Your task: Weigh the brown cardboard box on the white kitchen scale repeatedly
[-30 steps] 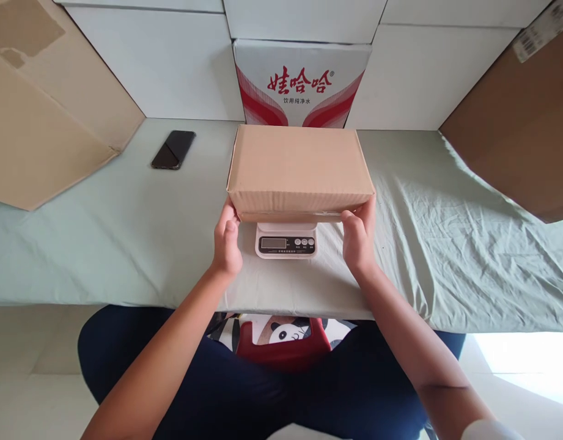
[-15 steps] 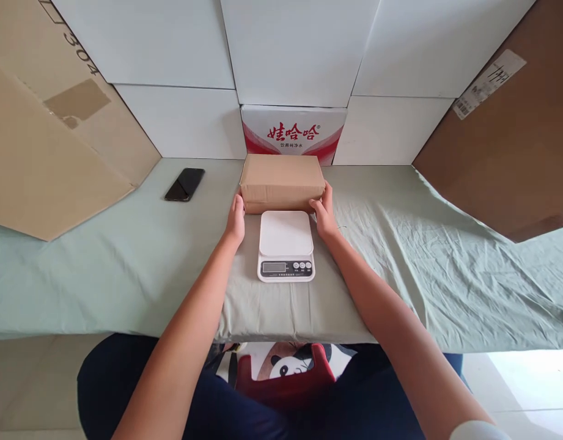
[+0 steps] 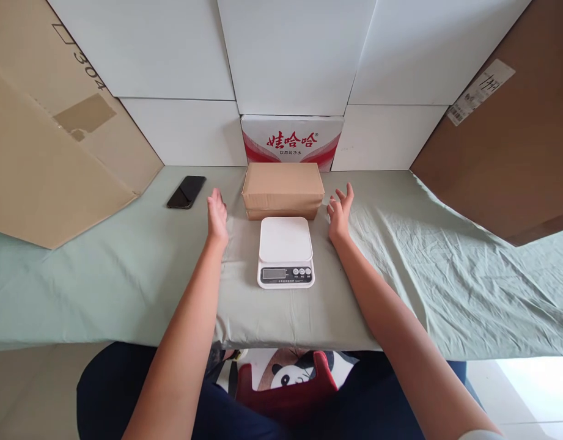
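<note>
A closed brown cardboard box (image 3: pixel 283 183) rests behind a white kitchen scale (image 3: pixel 286 241), in the middle of the cloth-covered table. The scale's display and round buttons face me, and nothing lies on its plate. To the left of the box, my left hand (image 3: pixel 217 215) is held upright with its fingers straight, apart from the cardboard. My right hand (image 3: pixel 340 212) is just off the box's right side, fingers spread and holding nothing.
A black phone (image 3: pixel 186 192) lies left of my left hand. Behind the box stands a white and red carton (image 3: pixel 293 139) against white panels (image 3: pixel 290 55). Large cardboard sheets flank the table, one at left (image 3: pixel 47 153) and one at right (image 3: pixel 515 159). Pale green cloth (image 3: pixel 125 281) covers the table.
Both hands have let go of the cardboard box and moved outward, left and right. The box stays behind the scale. The whole view has shifted slightly.
</note>
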Available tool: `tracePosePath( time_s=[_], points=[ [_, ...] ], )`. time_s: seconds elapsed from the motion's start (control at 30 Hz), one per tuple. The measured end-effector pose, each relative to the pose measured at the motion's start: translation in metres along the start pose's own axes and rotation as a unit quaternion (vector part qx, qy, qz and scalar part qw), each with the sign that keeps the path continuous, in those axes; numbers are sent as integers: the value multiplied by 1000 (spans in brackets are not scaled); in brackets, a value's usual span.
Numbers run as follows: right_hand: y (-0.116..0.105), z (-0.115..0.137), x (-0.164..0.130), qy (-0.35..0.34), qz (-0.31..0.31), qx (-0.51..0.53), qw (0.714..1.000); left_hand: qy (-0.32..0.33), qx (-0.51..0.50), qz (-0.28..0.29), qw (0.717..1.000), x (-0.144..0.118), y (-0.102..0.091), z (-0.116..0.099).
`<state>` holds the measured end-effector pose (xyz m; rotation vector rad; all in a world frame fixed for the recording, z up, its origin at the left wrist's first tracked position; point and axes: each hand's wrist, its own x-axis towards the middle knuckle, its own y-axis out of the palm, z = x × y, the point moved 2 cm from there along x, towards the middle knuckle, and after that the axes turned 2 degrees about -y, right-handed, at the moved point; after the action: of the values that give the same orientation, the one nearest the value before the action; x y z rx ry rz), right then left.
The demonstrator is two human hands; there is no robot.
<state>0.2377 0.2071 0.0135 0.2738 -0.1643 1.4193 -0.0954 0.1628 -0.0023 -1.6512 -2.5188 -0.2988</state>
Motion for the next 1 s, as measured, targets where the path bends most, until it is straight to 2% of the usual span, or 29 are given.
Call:
tracePosePath(
  time_s=[0.07, 0.17, 0.23, 0.3, 0.4, 0.57, 0.67, 0.8, 1.0],
  points=[
    [-1, -2, 1, 16, 16, 4, 1000, -32, 4, 23, 999, -3, 3, -2],
    [5, 0, -4, 11, 94, 21, 995, -73, 11, 103, 992, -13, 20, -5],
    [12, 3, -9, -13, 147, 33, 989, -69, 10, 146, 987, -19, 30, -7],
    [16, 7, -12, -45, 177, 32, 983, -56, 7, 163, 985, -22, 36, -9],
    [18, 9, -12, -72, 179, 16, 981, -48, 5, 167, 985, -22, 40, -8],
    [19, 11, -12, -74, 164, 7, 984, -46, 4, 162, 986, -20, 42, -5],
    [17, 12, -16, -57, 143, 20, 988, -42, 10, 135, 990, -18, 36, -7],
    [15, 11, -20, -21, 109, 29, 993, -76, 16, 111, 991, -22, 25, -10],
    [19, 13, -21, -74, 150, -6, 986, -106, 27, 125, 986, -27, 28, -9]
  ],
)
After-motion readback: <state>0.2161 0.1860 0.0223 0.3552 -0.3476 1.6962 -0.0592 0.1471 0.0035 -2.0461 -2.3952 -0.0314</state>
